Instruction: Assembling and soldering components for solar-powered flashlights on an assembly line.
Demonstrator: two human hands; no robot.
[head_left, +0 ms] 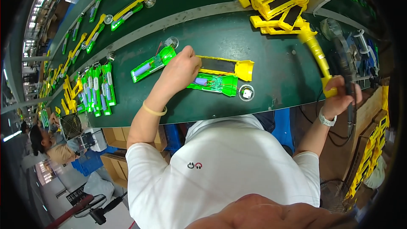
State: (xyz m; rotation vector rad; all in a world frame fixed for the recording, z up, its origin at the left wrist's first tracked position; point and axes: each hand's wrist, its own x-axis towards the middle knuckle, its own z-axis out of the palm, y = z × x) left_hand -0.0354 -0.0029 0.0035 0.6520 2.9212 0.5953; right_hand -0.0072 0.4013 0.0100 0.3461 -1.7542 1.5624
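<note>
My left hand is closed at the left end of a yellow plastic housing half with a dark panel. Just below that housing, a green housing half holds a purple cylindrical cell, a circuit board and wires. By its right end lies a round clear lens part with a white square middle. Another green housing half, with a cell and a lens, lies left of my fingers. My right hand, at the table's right edge, is closed on a motion-blurred yellow housing half. A dark tool handle with a cable runs against that hand.
Yellow housings are piled at the back right. Green assemblies stand in a row at the left. A grey rail divides the green table from a strip carrying more parts. A wire spool stands far right. Another person works at far left.
</note>
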